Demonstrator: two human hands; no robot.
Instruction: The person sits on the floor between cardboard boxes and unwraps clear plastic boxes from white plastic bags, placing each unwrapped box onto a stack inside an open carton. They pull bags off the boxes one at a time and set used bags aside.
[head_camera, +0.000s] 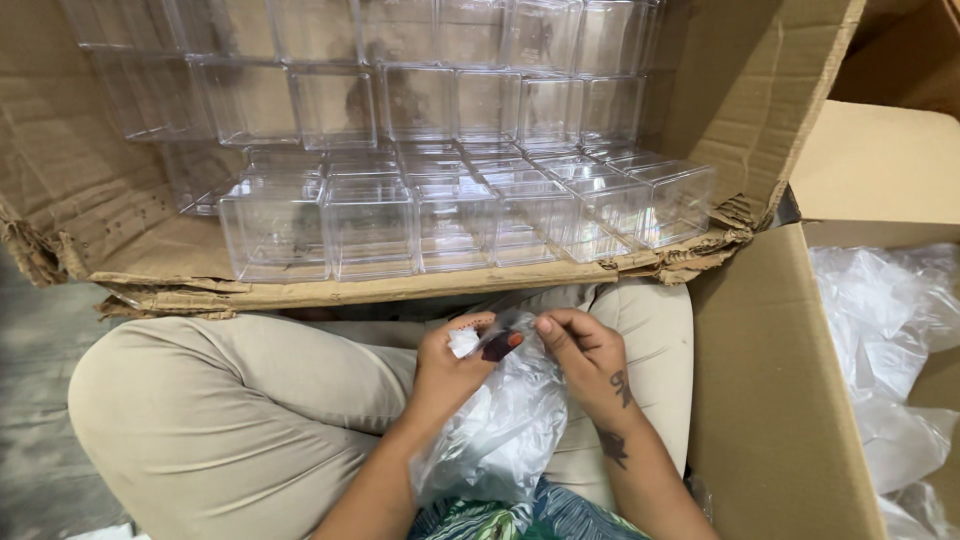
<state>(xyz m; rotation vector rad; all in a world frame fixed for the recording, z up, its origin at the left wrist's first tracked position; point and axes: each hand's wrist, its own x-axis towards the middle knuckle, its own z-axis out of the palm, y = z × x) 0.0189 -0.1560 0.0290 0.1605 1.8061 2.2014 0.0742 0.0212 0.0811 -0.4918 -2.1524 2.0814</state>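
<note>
Your left hand (452, 362) and right hand (585, 355) both pinching the clear plastic bag (505, 425) over your lap, below the clear boxes (400, 215).

ahead: carton flap (400, 288) with stacked clear boxes (370, 235) blocks | right: cardboard box wall (770, 400) | left: floor (35, 400) open

Soft, even daylight; faint glare on clear plastic boxes (370, 225); sharp focus, weak shadows.

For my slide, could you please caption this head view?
Seated person's left hand and right hand work a clear plastic bag beside a carton of clear boxes.
</note>
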